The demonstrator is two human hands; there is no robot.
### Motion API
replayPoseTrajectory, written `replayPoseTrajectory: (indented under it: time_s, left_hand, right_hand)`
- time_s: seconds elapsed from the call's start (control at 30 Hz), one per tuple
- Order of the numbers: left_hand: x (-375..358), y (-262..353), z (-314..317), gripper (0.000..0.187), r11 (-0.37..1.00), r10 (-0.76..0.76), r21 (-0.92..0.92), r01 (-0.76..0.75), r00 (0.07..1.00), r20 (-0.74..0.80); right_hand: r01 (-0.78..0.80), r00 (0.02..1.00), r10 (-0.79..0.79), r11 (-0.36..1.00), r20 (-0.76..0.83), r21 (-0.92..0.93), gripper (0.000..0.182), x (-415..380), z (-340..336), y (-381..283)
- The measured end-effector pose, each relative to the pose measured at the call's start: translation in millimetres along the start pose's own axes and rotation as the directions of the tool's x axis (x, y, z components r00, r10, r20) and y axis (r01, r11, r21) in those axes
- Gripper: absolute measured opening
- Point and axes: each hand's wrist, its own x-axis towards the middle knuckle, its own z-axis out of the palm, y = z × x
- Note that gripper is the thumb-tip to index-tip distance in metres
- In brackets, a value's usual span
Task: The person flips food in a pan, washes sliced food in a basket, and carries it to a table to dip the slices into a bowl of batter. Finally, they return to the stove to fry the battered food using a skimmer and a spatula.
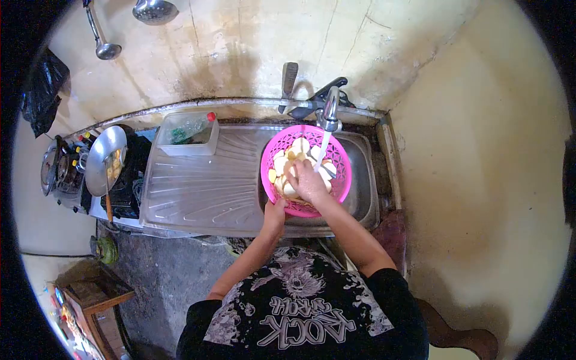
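A round pink plastic basket (344,157) sits in the sink, holding many pale, peeled chunks (300,145) that look like potatoes. My left hand (276,211) grips the basket's near-left side, its fingers partly hidden by the rim. Inside the basket, my right hand (309,182) lies on the chunks with fingers bent and apart; the fingertips are partly lost among the pieces. Water (323,150) runs from the metal tap (330,111) into the basket, just beyond my right hand.
The steel sink's ribbed drainboard (201,189) spreads leftward, with a clear plastic tub (189,147) at its back. A wok (102,165) rests on the stove at far left. Knives (288,84) stand behind the sink; ladles (108,51) hang on the wall.
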Motion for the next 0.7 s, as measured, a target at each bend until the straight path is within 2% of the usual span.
replayPoseTrajectory:
  time_s: [0.13,0.23,0.27,0.37,0.47,0.57,0.63,0.7]
  left_hand:
    - [-5,6,4,0.040,0.997,0.074,-0.017,-0.074,0.997,0.019]
    - [-6,8,4,0.039,0.999,0.031,-0.008,-0.031,1.000,0.001]
    - [-6,8,4,0.039,1.000,0.010,-0.004,-0.010,1.000,-0.004]
    - [-6,10,5,0.040,0.999,-0.043,0.017,0.043,0.999,-0.011]
    - [-7,14,7,0.041,0.998,-0.039,0.052,0.040,0.999,-0.020]
    - [-17,25,15,0.041,0.998,0.013,0.056,-0.011,0.999,-0.031]
    - [-18,25,16,0.040,1.000,0.018,0.026,-0.017,0.999,-0.036]
    - [-17,23,13,0.039,0.999,0.006,0.042,-0.004,0.999,-0.039]
  right_hand:
    - [-0.249,0.966,0.238,0.961,0.101,0.122,0.033,3,1,15]
    - [-0.350,0.934,0.322,0.910,0.155,0.220,0.044,11,-15,19]
    - [-0.385,0.911,0.345,0.908,0.226,0.163,0.051,11,-23,18]
    - [-0.446,0.893,0.427,0.881,0.144,0.155,0.043,15,-3,31]
    - [-0.301,0.948,0.315,0.933,-0.044,0.196,0.035,14,2,32]
    - [-0.376,0.923,0.385,0.892,0.015,0.251,0.028,22,8,32]
    - [-0.346,0.916,0.399,0.749,0.032,0.564,0.033,25,59,64]
    - [-0.313,0.935,0.352,0.760,0.045,0.569,0.039,26,61,65]
